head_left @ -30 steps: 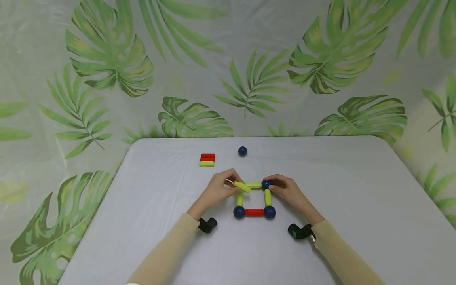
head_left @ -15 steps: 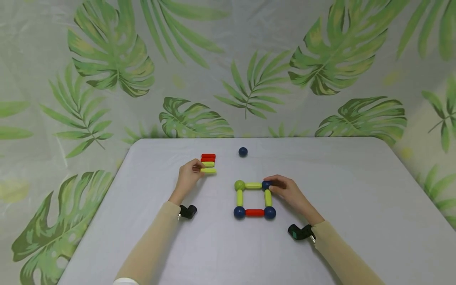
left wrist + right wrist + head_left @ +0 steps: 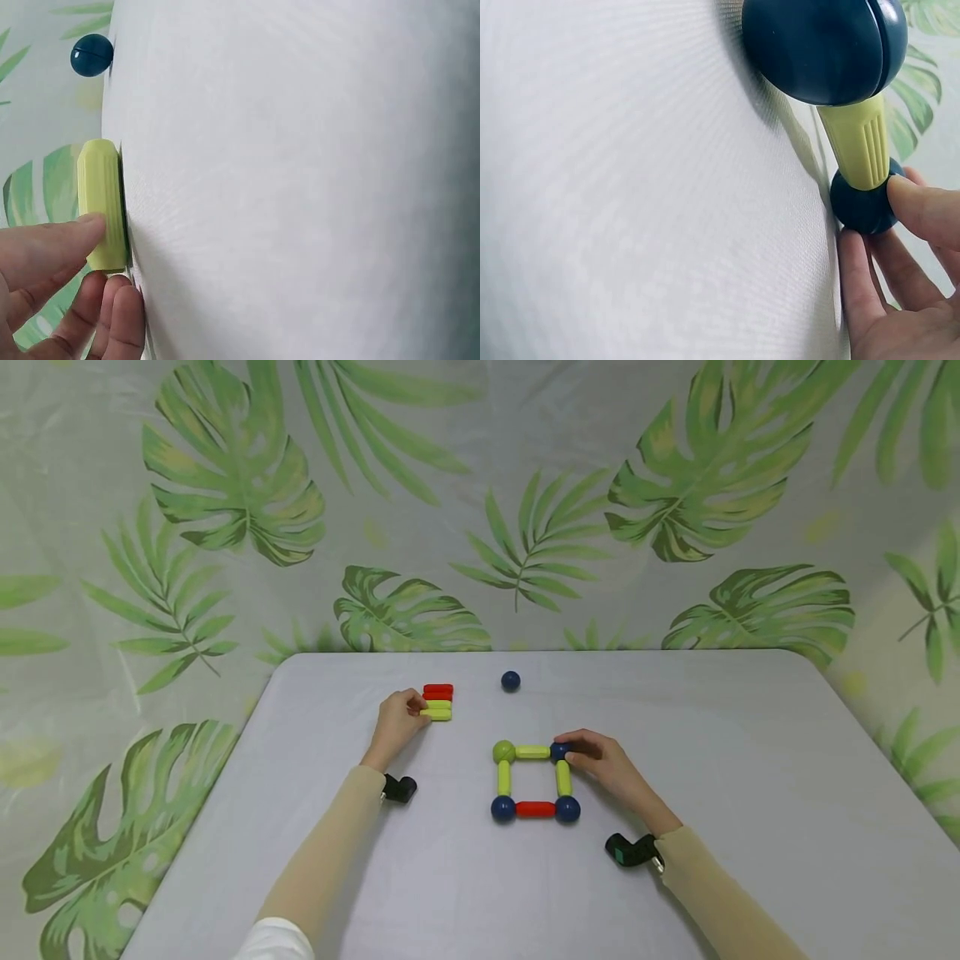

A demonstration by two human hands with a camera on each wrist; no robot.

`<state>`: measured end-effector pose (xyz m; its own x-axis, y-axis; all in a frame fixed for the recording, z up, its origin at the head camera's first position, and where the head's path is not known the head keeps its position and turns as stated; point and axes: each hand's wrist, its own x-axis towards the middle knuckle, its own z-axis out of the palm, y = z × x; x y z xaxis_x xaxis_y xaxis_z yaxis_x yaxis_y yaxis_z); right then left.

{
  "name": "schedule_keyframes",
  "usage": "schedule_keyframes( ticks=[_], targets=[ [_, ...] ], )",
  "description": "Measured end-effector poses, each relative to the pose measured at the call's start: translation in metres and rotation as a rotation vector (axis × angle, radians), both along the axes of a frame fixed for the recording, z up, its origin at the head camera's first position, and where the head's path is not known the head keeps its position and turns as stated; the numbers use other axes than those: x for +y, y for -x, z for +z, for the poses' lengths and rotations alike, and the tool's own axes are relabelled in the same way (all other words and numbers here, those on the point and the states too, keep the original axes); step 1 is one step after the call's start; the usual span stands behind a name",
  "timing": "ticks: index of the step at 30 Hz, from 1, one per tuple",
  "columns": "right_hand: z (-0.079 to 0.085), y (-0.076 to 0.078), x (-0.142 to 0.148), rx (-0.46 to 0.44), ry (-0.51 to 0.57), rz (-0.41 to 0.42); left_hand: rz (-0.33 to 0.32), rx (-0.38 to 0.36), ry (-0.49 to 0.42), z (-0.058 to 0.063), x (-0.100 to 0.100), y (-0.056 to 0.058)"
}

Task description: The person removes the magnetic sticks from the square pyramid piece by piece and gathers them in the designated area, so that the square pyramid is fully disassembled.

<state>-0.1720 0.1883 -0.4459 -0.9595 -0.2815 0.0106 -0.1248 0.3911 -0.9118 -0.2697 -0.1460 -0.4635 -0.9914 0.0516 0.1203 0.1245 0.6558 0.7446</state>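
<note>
One red rod [image 3: 536, 809] is lying at six o'clock of a square on the white table [image 3: 712, 735] in the head view; a left yellow rod [image 3: 504, 778] is filling nine, a far yellow rod [image 3: 532, 752] twelve, a right yellow rod [image 3: 563, 778] three. A green ball [image 3: 504, 752] is sitting at 10:30, a far blue ball [image 3: 558, 752] at 1:30 against the right hand [image 3: 606, 768], a right blue ball [image 3: 567, 809] at 4:30 and a left blue ball [image 3: 503, 808] at 7:30. Out toward ten, the left hand [image 3: 396, 724] is touching an outer yellow rod [image 3: 440, 715], which is lying beside an inner yellow rod [image 3: 441, 704] and two loose red rods [image 3: 438, 689]. A loose blue ball [image 3: 511, 681] is resting between eleven and twelve.

In the left wrist view, the left hand is pinching the outer yellow rod at nine o'clock, its thumb lying on the ribbed face; the loose blue ball is showing at ten.

In the right wrist view, the right hand is pinching the far blue ball at three o'clock; the right yellow rod is running to the right blue ball at one.
</note>
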Motion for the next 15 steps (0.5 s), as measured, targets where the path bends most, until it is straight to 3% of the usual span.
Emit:
schedule_keyframes(
  ticks=[3,6,9,12,15],
  targets=[
    [0.005,-0.002,-0.002,-0.003,0.0,0.002,-0.006,0.012,0.0,0.001,0.001,-0.002],
    [0.006,-0.003,-0.002,-0.001,-0.003,0.0,-0.083,0.045,-0.038,0.004,0.008,-0.009],
    [0.009,-0.004,-0.002,0.001,-0.003,-0.003,-0.286,0.033,-0.109,0.007,0.02,-0.018],
    [0.011,-0.005,-0.003,-0.006,0.0,-0.009,-0.527,-0.05,-0.14,0.007,0.036,-0.027],
    [0.011,-0.005,-0.003,-0.01,-0.002,-0.006,-0.677,-0.153,-0.119,0.005,0.053,-0.031]
  ],
)
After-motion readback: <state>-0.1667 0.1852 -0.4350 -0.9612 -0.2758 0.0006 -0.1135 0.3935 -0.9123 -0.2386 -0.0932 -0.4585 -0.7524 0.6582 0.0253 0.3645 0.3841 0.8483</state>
